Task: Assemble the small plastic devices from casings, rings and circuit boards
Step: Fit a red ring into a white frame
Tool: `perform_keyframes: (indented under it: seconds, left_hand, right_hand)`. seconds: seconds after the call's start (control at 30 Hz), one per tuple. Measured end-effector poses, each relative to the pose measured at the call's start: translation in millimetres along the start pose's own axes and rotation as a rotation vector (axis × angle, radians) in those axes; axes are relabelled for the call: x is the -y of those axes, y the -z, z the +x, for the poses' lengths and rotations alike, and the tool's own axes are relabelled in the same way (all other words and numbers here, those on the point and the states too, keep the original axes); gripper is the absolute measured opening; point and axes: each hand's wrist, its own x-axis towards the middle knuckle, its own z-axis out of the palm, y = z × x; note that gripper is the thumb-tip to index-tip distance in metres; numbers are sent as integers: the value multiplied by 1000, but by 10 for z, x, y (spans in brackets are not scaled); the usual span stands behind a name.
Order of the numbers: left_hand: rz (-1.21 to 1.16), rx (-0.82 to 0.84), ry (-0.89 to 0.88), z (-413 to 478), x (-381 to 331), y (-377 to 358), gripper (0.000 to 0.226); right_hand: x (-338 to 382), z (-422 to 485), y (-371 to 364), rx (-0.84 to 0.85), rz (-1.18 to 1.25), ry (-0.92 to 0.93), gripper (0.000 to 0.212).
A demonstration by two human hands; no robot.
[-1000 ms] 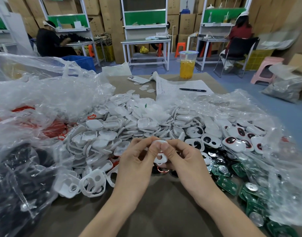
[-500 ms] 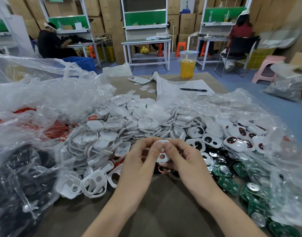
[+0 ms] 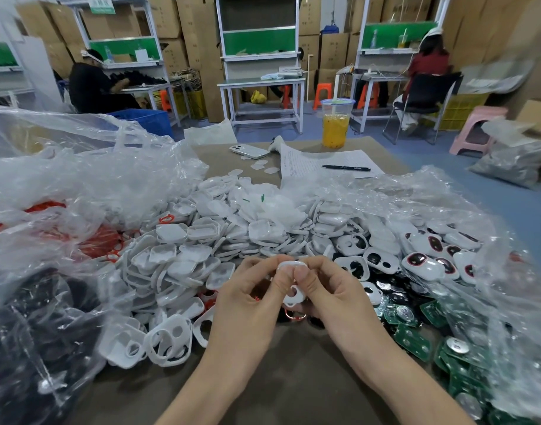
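White casing [image 3: 294, 294] pinched between left hand [image 3: 247, 302] and right hand [image 3: 333, 299], just before casing pile [image 3: 232, 234]. Risk: uneven thumb pressure seats it askew; slip drops it into pile.

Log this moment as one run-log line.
left hand: pinches white casing | right hand: pinches same casing | green circuit boards: lying right, untouched
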Motion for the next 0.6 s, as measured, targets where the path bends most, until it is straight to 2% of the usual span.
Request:
perform_keyframes:
  seconds: [0.17, 0.43, 0.6]
  left_hand:
    - [63, 2, -53, -1, 11, 5, 15]
    - [7, 16, -25, 2, 8, -18, 11]
    - [69, -27, -20, 0, 40, -34, 7]
  right_hand:
    - [-3, 6, -10, -20, -11, 28, 28]
    - [5, 6, 6, -40, -24, 30, 28]
    - [-6, -4, -13, -62, -95, 46, 23]
